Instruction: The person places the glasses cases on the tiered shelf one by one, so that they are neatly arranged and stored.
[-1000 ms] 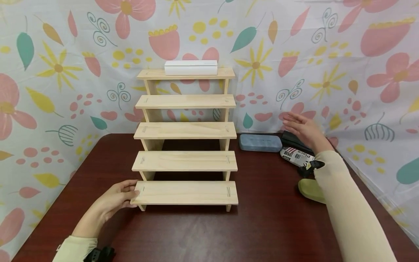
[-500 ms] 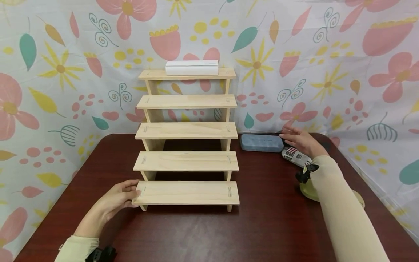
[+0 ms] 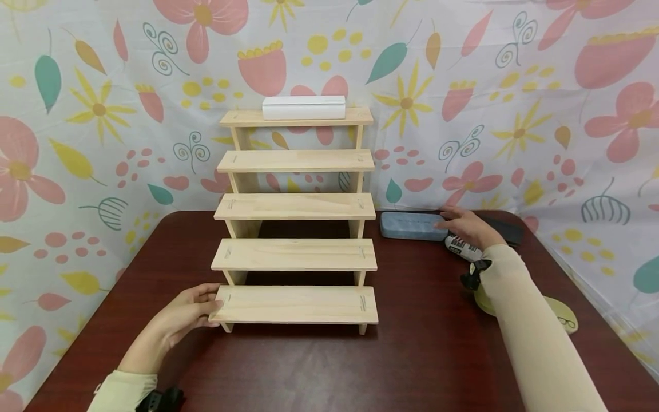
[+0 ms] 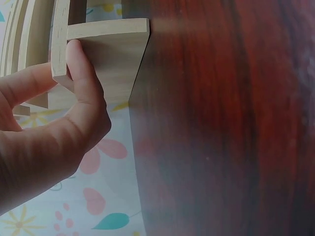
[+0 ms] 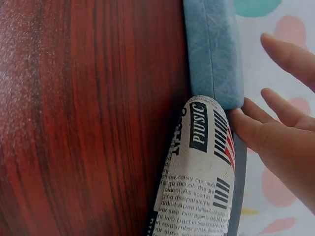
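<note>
A stepped wooden display rack (image 3: pixel 293 303) stands on the dark red table. My left hand (image 3: pixel 182 315) pinches the left end of its lowest shelf (image 4: pixel 60 44), thumb and fingers on either side of the board. Over at the back right, my right hand (image 3: pixel 471 226) reaches across a group of glasses cases with its fingers spread and relaxed. Its fingertips are right at the near corner of a blue case (image 5: pixel 214 54). Beside that hand lies a newspaper-print case (image 5: pixel 199 172) marked "PIUSIC", partly covered by the hand in the head view.
A long white box (image 3: pixel 304 107) sits on the rack's top shelf. A black case (image 3: pixel 507 232) lies behind the right hand, and a green case (image 3: pixel 561 313) with a glasses drawing is partly hidden under the right forearm. A flowered cloth (image 3: pixel 329 57) hangs behind the table.
My right hand has come down and slightly left toward the blue case's right end, uncovering more of the green case. My left hand keeps its hold on the lowest shelf.
</note>
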`<action>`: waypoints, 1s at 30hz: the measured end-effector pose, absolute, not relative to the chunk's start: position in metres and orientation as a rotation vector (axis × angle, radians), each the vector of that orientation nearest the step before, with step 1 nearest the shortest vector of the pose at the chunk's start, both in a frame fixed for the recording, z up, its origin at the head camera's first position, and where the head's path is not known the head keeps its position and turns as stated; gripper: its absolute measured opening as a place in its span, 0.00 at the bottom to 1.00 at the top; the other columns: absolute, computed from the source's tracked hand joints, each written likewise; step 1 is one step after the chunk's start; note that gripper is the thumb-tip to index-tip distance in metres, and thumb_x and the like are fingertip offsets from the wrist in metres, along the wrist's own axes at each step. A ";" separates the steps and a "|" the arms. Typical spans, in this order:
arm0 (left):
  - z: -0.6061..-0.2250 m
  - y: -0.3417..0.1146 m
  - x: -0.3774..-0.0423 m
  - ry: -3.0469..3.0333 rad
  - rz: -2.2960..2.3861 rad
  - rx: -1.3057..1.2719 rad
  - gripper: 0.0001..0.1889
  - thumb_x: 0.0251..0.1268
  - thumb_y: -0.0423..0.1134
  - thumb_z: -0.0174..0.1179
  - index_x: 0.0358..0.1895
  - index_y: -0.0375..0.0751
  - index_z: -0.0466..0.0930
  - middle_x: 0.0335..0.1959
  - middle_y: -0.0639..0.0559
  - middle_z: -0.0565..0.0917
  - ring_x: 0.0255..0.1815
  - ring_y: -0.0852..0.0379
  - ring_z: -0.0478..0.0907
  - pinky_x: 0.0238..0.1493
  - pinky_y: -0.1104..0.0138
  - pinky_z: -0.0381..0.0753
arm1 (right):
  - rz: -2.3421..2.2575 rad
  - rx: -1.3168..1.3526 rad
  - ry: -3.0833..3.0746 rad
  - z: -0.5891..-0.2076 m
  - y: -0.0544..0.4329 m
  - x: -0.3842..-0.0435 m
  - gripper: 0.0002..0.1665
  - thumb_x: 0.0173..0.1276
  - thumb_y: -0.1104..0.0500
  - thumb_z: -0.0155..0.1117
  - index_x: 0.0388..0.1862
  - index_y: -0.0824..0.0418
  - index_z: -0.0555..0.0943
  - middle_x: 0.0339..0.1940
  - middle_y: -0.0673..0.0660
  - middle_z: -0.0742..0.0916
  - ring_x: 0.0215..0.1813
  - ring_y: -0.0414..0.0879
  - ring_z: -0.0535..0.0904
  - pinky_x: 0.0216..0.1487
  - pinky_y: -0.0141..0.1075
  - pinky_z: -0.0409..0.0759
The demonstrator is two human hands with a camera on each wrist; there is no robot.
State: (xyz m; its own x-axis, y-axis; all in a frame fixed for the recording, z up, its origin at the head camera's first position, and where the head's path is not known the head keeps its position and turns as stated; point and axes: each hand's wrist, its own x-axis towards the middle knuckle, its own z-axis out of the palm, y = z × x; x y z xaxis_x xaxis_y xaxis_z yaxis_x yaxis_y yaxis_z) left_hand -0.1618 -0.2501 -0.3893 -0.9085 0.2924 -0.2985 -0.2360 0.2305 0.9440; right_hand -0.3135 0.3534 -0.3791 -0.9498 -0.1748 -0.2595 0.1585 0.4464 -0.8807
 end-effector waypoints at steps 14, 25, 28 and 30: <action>-0.391 -0.251 -0.162 2.093 1.730 0.044 0.33 0.70 0.29 0.51 0.70 0.18 0.44 0.60 0.27 0.67 0.42 0.54 0.78 0.41 0.63 0.80 | -1.281 -0.023 2.489 -0.384 0.350 -0.319 0.50 0.67 0.63 0.61 0.78 0.64 0.42 0.76 0.71 0.43 0.75 0.69 0.39 0.69 0.61 0.52; -0.392 -0.250 -0.162 2.090 1.732 0.043 0.34 0.69 0.29 0.51 0.70 0.18 0.44 0.58 0.27 0.67 0.41 0.54 0.78 0.40 0.63 0.80 | -1.315 0.036 2.486 -0.391 0.337 -0.323 0.55 0.64 0.64 0.66 0.78 0.63 0.40 0.76 0.71 0.43 0.75 0.68 0.42 0.69 0.60 0.53; -0.391 -0.250 -0.162 2.095 1.734 0.042 0.34 0.69 0.29 0.51 0.70 0.18 0.44 0.59 0.27 0.67 0.41 0.54 0.78 0.40 0.63 0.80 | -1.301 0.041 2.511 -0.392 0.335 -0.325 0.55 0.63 0.62 0.68 0.78 0.64 0.43 0.76 0.72 0.45 0.75 0.68 0.44 0.69 0.59 0.54; -0.391 -0.250 -0.162 2.097 1.733 0.043 0.34 0.69 0.29 0.51 0.70 0.18 0.44 0.58 0.27 0.67 0.41 0.54 0.78 0.40 0.63 0.80 | -1.302 0.049 2.529 -0.393 0.333 -0.326 0.55 0.62 0.61 0.69 0.78 0.64 0.45 0.76 0.72 0.48 0.74 0.68 0.46 0.69 0.59 0.55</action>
